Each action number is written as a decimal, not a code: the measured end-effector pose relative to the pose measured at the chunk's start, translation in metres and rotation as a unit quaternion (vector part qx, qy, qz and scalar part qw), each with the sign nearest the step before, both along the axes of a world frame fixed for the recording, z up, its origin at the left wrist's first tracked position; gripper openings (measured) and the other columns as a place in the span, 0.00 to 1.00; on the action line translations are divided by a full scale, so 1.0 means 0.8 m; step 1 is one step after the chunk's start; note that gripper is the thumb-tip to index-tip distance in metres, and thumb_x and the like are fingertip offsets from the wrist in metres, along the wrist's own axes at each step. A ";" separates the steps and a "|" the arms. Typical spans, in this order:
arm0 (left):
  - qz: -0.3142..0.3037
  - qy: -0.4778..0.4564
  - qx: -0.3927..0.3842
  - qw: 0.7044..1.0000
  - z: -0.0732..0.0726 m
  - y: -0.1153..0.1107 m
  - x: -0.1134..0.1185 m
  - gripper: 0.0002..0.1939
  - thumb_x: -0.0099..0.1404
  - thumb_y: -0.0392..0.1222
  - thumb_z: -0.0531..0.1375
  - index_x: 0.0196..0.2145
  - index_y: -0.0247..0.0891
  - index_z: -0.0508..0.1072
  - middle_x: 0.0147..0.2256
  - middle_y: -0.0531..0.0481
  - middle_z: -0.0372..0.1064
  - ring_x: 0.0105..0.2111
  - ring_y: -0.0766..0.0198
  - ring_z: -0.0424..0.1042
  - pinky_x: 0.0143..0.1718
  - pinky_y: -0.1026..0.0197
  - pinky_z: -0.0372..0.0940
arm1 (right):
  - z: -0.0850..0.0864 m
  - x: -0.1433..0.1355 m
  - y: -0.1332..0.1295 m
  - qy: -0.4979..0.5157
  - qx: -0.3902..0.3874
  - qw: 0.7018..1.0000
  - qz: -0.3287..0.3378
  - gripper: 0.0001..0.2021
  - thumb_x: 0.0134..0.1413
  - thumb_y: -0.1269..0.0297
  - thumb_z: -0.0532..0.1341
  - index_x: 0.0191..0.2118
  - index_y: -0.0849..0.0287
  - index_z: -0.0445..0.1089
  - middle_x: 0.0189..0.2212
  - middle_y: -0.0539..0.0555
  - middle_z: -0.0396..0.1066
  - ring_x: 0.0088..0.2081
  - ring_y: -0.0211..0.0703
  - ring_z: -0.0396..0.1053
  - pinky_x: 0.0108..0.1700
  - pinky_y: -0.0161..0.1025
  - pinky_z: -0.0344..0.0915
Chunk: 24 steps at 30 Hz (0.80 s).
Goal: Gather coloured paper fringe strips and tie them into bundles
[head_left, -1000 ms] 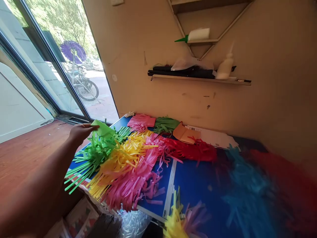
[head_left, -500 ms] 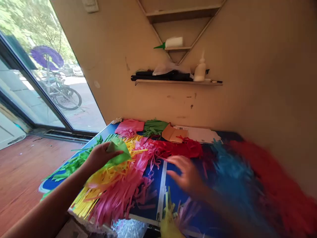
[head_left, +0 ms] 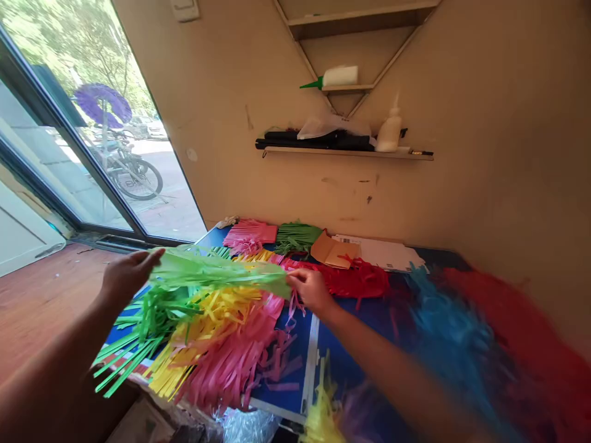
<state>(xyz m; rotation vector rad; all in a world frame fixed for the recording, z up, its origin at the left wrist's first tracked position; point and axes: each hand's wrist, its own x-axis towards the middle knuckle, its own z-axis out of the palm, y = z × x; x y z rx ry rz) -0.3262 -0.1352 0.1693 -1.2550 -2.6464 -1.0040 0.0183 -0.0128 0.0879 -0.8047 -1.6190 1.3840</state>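
Note:
A light green tissue paper sheet (head_left: 217, 271) stretches lengthwise between my two hands, above the table. My left hand (head_left: 132, 274) pinches its left end, and my right hand (head_left: 309, 288) pinches its right end. From the left part of the sheet, green fringe strips (head_left: 159, 311) hang toward the table's front left edge. Yellow fringed paper (head_left: 212, 317) and pink fringed paper (head_left: 235, 363) lie beneath and in front of the sheet. Red fringed paper (head_left: 355, 280) lies just beyond my right hand.
Blue table (head_left: 289, 323) stands against the wall. Pink fringe (head_left: 252, 232), green fringe (head_left: 298, 237), an orange envelope (head_left: 335, 249) and white papers (head_left: 378, 252) line its back. Blue fringe (head_left: 443, 314) and red fringe (head_left: 512, 326) blur at right. A shelf (head_left: 351, 152) holds a glue bottle (head_left: 389, 132).
My right hand has moved left and taken hold of the green paper's right end. My left hand has moved left, and the bunched paper is now stretched out. The view has shifted slightly.

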 end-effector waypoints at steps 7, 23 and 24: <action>0.150 0.068 -0.083 0.983 0.004 -0.012 -0.071 0.33 0.58 0.72 0.48 0.27 0.37 0.70 0.21 0.48 0.63 0.34 0.46 0.70 0.34 0.51 0.60 | -0.012 0.184 0.000 -0.009 -0.049 0.987 -0.150 0.12 0.39 0.52 0.70 0.26 0.55 0.76 0.26 0.54 0.74 0.32 0.49 0.70 0.36 0.42 0.66; -0.455 0.206 0.278 0.821 -0.142 0.037 0.447 0.19 0.63 0.52 0.62 0.47 0.40 0.68 0.39 0.42 0.74 0.43 0.51 0.72 0.50 0.47 0.61 | 0.004 0.197 -0.054 0.146 -0.168 0.948 -0.227 0.17 0.41 0.52 0.67 0.24 0.57 0.62 0.13 0.43 0.61 0.15 0.31 0.55 0.17 0.28 0.49; -0.454 0.206 0.283 0.820 -0.143 0.042 0.448 0.18 0.63 0.52 0.62 0.46 0.41 0.68 0.38 0.43 0.74 0.41 0.51 0.72 0.48 0.47 0.61 | 0.004 0.202 -0.056 0.139 -0.169 0.948 -0.231 0.17 0.40 0.52 0.67 0.23 0.57 0.61 0.13 0.43 0.61 0.15 0.31 0.55 0.17 0.28 0.48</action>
